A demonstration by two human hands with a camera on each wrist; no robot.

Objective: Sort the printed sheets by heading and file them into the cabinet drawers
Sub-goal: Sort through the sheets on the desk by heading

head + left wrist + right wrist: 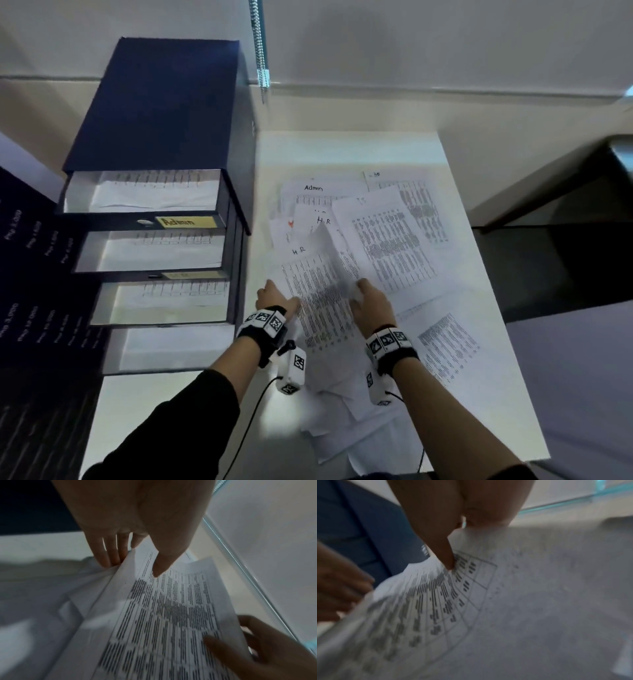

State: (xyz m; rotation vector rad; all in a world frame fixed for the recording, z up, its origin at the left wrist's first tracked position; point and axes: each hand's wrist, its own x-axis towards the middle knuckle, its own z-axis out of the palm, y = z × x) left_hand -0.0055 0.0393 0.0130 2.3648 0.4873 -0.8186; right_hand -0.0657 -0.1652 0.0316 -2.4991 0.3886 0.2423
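Left thumb (pixel 159 566) on top of the HR sheet (pixel 317 291), left fingers (pixel 109 555) tucked under its left edge: a pinch that lifts the edge clear of the papers below. Left hand (pixel 274 296) thus at the sheet's left side, close to the cabinet (pixel 154 113), probably ready to carry the page that way.

Right thumb (pixel 448 561) pressed on the printed table near the sheet's right edge, the other right fingers hidden beneath the paper, so likely a pinch too, though blur in the right wrist view leaves that uncertain. Right hand (pixel 371 303) at the opposite edge, which keeps the thin page from flopping; even so, the right part curls upward between the 2 grips.

Sheet held low over the near part of the paper spread (pixel 394 240), heading "HR" legible at its far end. Farther back on the white table (pixel 342 150): 1 page headed "Admin", more headed "HR", all overlapping and loose, evidently unsorted.

To the left, the cabinet with 4 drawers pulled out in steps, each showing pages inside; stepped opening leaves every drawer reachable from above. Top drawer (pixel 144 192) tagged with a yellow "Admin" label (pixel 186 222); label under it too blurred to read, so matching drawer for HR not confirmed.
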